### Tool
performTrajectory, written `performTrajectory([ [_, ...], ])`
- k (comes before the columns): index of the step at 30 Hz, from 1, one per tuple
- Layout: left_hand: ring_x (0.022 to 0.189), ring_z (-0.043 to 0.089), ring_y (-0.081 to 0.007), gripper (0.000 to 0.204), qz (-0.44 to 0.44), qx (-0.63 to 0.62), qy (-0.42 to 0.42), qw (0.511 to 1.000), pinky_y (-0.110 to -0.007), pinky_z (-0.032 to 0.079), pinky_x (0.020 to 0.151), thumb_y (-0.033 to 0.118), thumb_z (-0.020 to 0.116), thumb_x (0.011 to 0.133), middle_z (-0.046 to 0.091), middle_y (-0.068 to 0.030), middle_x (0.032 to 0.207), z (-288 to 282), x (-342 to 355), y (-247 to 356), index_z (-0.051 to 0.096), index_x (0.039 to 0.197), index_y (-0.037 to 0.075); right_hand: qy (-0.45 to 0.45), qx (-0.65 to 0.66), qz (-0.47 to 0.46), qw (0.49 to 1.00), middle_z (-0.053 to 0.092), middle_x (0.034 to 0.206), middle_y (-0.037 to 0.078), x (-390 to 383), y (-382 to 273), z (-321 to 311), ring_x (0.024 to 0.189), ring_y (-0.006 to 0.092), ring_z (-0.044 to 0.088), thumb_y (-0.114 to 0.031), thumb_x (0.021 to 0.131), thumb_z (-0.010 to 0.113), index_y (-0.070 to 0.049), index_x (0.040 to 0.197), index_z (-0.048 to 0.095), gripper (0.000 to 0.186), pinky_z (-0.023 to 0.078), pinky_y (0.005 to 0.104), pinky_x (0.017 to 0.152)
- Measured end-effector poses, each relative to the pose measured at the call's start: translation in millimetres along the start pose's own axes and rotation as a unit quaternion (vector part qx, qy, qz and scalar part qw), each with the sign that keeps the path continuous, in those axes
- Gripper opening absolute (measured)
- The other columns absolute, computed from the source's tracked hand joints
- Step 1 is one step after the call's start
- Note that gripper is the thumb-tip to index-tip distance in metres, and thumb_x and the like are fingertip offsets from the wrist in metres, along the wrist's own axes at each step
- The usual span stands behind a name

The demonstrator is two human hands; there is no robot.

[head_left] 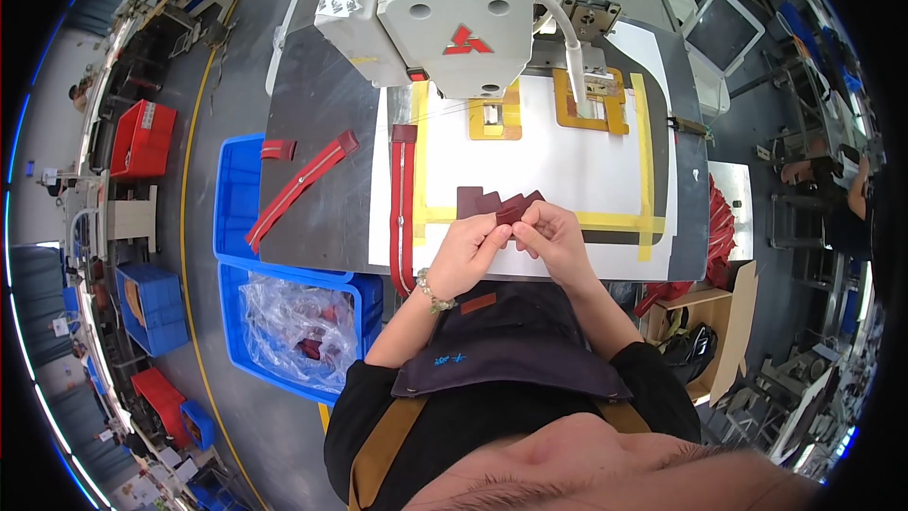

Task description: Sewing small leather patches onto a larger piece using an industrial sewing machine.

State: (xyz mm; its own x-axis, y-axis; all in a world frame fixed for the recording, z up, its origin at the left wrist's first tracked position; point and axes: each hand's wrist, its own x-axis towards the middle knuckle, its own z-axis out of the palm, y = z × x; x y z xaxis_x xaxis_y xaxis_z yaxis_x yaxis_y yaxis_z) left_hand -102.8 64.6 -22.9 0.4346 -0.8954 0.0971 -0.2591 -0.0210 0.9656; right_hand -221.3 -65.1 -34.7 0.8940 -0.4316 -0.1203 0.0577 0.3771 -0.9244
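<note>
At the near edge of the worktable, my left hand [465, 252] and my right hand [556, 238] meet with thumbs and fingertips pinched on a small dark red patch [511, 215]. It looks folded or doubled, but the fingers hide part of it. Several more dark red patches [470, 200] lie fanned out just beyond my fingers, on a white sheet [549, 166] edged with yellow tape. Left of my hands a red zipper strip [404, 194] runs toward me and hangs over the edge. Another red zipper strip [305, 187] lies slantwise, near a short red piece [277, 149].
A white sewing machine head [454, 38] stands over the table's far side. Two yellow frames [495, 128] [617, 117] lie beneath it. Blue bins [230, 298] stand at the left, one holding clear plastic. At the right are a red bundle [722, 227], a cardboard box [733, 341] and a screen [724, 30].
</note>
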Motion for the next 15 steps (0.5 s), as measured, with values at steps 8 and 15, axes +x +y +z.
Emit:
performTrajectory([
  [8,0.059,0.04,-0.0197,0.03,-0.026,-0.035,-0.009,0.999,-0.032,0.036,0.057,0.02,0.049,0.098,0.04,-0.0095,0.065,-8,5,-9,0.049,0.077,-0.002,-0.036,-0.038,0.037,0.998,0.059,0.065,-0.002,-1,0,-5,0.055,-0.0006,0.048,-0.014,0.091,0.066,-0.006,0.078,0.057,0.018,0.036,0.0153,0.049],
  [15,0.059,0.039,-0.0177,0.031,-0.014,-0.057,-0.03,0.998,-0.031,0.035,0.055,0.019,0.052,0.097,0.04,-0.0079,0.063,-12,6,-16,0.05,0.074,-0.001,-0.021,-0.035,0.048,0.998,0.06,0.064,-0.002,-1,4,0,0.053,0.0,0.048,-0.014,0.09,0.066,-0.007,0.077,0.057,0.017,0.035,0.0155,0.048],
])
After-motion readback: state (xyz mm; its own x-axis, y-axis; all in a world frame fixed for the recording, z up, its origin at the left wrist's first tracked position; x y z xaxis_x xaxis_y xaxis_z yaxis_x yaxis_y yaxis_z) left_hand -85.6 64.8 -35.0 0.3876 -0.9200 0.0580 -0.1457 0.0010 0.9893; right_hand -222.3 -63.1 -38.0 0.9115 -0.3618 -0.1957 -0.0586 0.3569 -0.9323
